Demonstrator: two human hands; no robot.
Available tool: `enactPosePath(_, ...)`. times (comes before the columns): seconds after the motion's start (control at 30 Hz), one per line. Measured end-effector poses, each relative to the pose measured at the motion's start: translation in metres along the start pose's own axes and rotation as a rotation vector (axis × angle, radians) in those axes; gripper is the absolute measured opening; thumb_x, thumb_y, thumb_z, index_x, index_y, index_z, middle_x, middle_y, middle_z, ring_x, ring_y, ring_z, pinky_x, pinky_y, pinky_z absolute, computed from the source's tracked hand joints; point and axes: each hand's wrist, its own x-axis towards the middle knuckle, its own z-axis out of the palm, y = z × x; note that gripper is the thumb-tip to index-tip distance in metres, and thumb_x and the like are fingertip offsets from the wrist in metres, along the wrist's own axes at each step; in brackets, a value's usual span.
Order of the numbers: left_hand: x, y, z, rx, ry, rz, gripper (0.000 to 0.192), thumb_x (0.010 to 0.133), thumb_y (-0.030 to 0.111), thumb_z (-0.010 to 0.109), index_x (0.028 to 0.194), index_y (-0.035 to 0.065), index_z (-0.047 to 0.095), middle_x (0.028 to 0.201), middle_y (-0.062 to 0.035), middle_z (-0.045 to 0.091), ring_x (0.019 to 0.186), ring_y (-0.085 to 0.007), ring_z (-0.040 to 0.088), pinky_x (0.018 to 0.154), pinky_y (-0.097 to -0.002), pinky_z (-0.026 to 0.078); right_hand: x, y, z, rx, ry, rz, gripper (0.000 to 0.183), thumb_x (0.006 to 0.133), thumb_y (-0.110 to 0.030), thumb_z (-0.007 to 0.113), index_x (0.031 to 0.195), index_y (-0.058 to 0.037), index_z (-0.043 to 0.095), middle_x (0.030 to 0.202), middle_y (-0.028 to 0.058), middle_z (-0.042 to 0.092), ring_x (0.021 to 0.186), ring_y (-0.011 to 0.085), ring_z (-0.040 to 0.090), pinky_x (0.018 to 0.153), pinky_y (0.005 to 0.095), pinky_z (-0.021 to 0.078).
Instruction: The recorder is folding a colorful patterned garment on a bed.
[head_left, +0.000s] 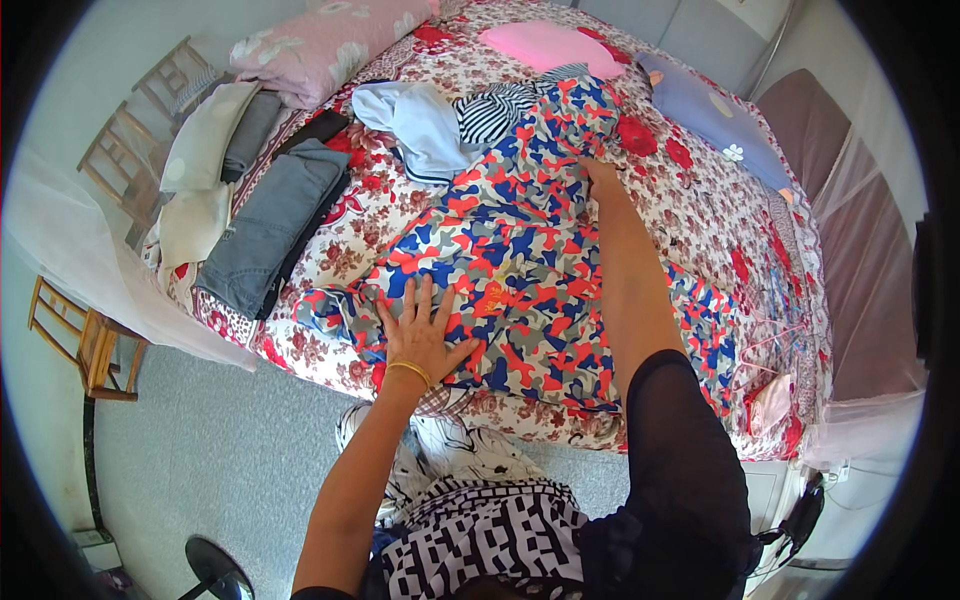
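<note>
A long-sleeved garment (517, 255) with a red, blue, grey and white camouflage pattern lies spread across the bed. A small yellow print marks its middle. My left hand (424, 337) presses flat on its near left part, fingers apart, a yellow bangle at the wrist. One sleeve (334, 311) extends left beside that hand. My right hand (598, 178) reaches to the garment's far right edge; its fingers are partly hidden, so a grip cannot be made out. Part of the garment shows to the right of my right forearm.
Folded grey-blue jeans (266, 225) and a pale cushion (206, 139) lie left. Beyond the garment are a light blue garment (420, 124), striped cloth (495, 112) and a pink pillow (551, 46). Hangers (772, 337) lie right on the floral bedsheet (675, 202). A wooden chair (94, 341) stands left.
</note>
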Motion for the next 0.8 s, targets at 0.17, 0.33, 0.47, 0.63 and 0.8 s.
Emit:
enactPosePath(0.17, -0.012, -0.021, 0.002, 0.061, -0.064, -0.099, 0.083, 0.075, 0.07, 0.043, 0.141, 0.0211, 0.026, 0.149, -0.0126, 0.012, 0.138, -0.0305, 0.005, 0.101, -0.0657, 0.006, 0.004, 0.043, 0.068, 0.303, -0.182, 0.212, 0.024, 0.081, -0.005, 0.057, 0.103, 0.0018, 0.052, 0.097, 0.0146, 0.059, 0.083, 0.0282, 0.061, 0.074, 0.0421, 0.0535)
enactPosePath(0.33, 0.006, 0.01, -0.004, -0.019, -0.032, 0.008, 0.082, 0.076, 0.068, 0.044, 0.141, 0.0219, 0.026, 0.149, -0.012, 0.013, 0.138, -0.0302, 0.006, 0.102, -0.0645, 0.005, 0.094, 0.05, -0.057, -0.246, -0.012, -0.226, 0.02, 0.083, -0.003, 0.052, 0.102, 0.0022, 0.052, 0.095, 0.0143, 0.057, 0.08, 0.0285, 0.06, 0.072, 0.0429, 0.0532)
enactPosePath(0.47, 0.003, 0.004, -0.002, 0.006, -0.026, -0.007, 0.082, 0.076, 0.068, 0.045, 0.141, 0.0217, 0.026, 0.148, -0.0122, 0.013, 0.138, -0.0303, 0.007, 0.102, -0.0641, 0.005, 0.025, 0.026, -0.001, -0.218, 0.156, -0.094, 0.034, 0.074, -0.004, 0.056, 0.106, 0.0051, 0.049, 0.101, 0.0203, 0.057, 0.085, 0.0323, 0.061, 0.076, 0.0448, 0.0497)
enactPosePath(0.63, 0.002, 0.006, -0.002, -0.014, -0.012, -0.001, 0.081, 0.076, 0.068, 0.042, 0.14, 0.0199, 0.028, 0.148, -0.0126, 0.014, 0.137, -0.0304, 0.008, 0.102, -0.0642, 0.005, -0.014, -0.007, -0.01, -0.848, 0.245, -0.384, 0.04, 0.069, -0.014, 0.055, 0.104, 0.0049, 0.055, 0.097, 0.0241, 0.061, 0.091, 0.0348, 0.061, 0.076, 0.041, 0.0485)
enactPosePath(0.8, 0.005, 0.007, -0.005, 0.001, -0.017, -0.003, 0.081, 0.076, 0.068, 0.043, 0.14, 0.0203, 0.027, 0.148, -0.0127, 0.014, 0.137, -0.0306, 0.009, 0.102, -0.0639, 0.005, -0.014, -0.001, -0.005, -0.644, 0.345, -0.345, 0.035, 0.071, -0.018, 0.054, 0.099, 0.0027, 0.059, 0.093, 0.0229, 0.062, 0.091, 0.0363, 0.06, 0.079, 0.0392, 0.0473)
